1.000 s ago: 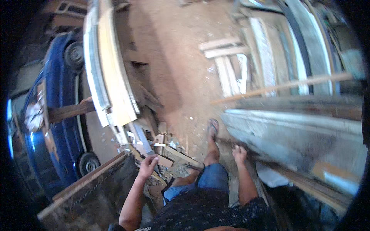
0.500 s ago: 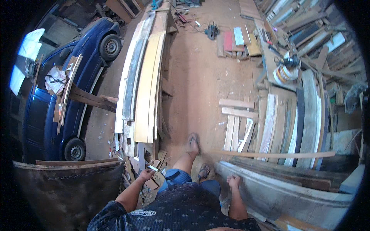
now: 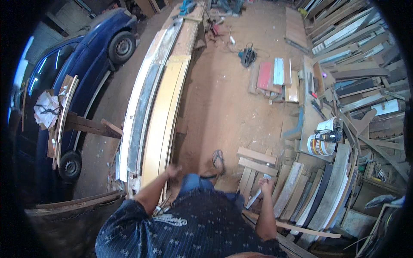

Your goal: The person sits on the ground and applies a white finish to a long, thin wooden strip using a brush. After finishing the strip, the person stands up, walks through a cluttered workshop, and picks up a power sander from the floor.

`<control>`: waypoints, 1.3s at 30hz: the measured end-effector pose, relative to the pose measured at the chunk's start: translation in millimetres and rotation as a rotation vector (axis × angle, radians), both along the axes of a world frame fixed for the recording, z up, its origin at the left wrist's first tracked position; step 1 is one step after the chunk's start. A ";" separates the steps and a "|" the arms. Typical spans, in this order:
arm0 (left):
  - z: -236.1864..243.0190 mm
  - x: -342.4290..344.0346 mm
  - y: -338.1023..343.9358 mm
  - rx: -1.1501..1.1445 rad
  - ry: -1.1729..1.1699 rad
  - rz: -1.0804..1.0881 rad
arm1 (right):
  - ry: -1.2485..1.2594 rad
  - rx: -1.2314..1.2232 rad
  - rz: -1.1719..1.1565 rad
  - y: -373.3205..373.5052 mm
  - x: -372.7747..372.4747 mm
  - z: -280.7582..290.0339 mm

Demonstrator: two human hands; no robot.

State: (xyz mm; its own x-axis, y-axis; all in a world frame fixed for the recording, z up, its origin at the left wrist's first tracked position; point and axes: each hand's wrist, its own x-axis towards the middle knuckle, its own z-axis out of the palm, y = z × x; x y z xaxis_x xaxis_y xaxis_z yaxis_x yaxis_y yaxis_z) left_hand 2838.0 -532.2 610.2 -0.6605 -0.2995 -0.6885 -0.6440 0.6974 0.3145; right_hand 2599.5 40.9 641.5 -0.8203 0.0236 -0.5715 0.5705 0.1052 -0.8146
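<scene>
Planks [image 3: 160, 124] lie beside the left hand [image 3: 174, 170], boards [image 3: 288, 189] near the right hand [image 3: 266, 186]; the hands' grip is unclear.

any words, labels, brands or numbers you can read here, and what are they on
Bucket: printed lettering, partly showing; I won't copy out its words.
Shirt: white script lettering, too blurred to read with confidence.
I can make out no other text; any on the smaller things is too small or blurred to read.
</scene>
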 end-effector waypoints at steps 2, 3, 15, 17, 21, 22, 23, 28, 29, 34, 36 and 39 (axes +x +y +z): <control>100.2 -146.0 10.6 0.351 0.240 0.460 | -0.047 0.069 -0.122 3.0 -21.4 4.7; 136.0 -202.4 -6.7 0.378 0.209 0.464 | -0.090 0.079 -0.172 16.9 -17.8 -14.5; 217.0 -496.1 -118.2 0.344 0.574 0.404 | -0.486 -0.258 -0.355 -0.4 -163.4 -50.8; 177.3 -501.3 -139.6 0.258 0.471 0.311 | -0.438 -0.117 -0.297 -43.2 -234.9 -57.2; 144.1 -541.6 -146.3 0.248 0.287 0.379 | 0.216 0.684 0.245 -35.3 -388.0 -159.3; 148.9 -528.8 -149.2 0.216 0.098 0.580 | 0.099 0.626 0.258 -85.9 -446.8 -135.4; 141.1 -500.9 -159.6 0.184 -0.011 0.703 | -0.031 0.580 0.289 -146.6 -509.0 -81.6; 145.7 -579.6 -223.8 0.266 0.039 0.703 | 0.413 0.300 0.149 -249.8 -789.8 -9.6; 153.5 -608.8 -232.8 0.258 0.075 0.795 | 0.353 0.234 0.144 -273.5 -833.6 6.3; 182.0 -729.0 -274.6 0.290 0.236 0.986 | 0.323 -0.008 0.180 -427.8 -971.7 97.5; 175.0 -776.8 -288.9 0.310 0.241 0.925 | 0.314 0.002 0.231 -460.9 -1003.0 91.3; 149.4 -861.1 -316.8 0.372 0.245 0.832 | 0.264 0.161 0.341 -471.0 -1034.3 27.6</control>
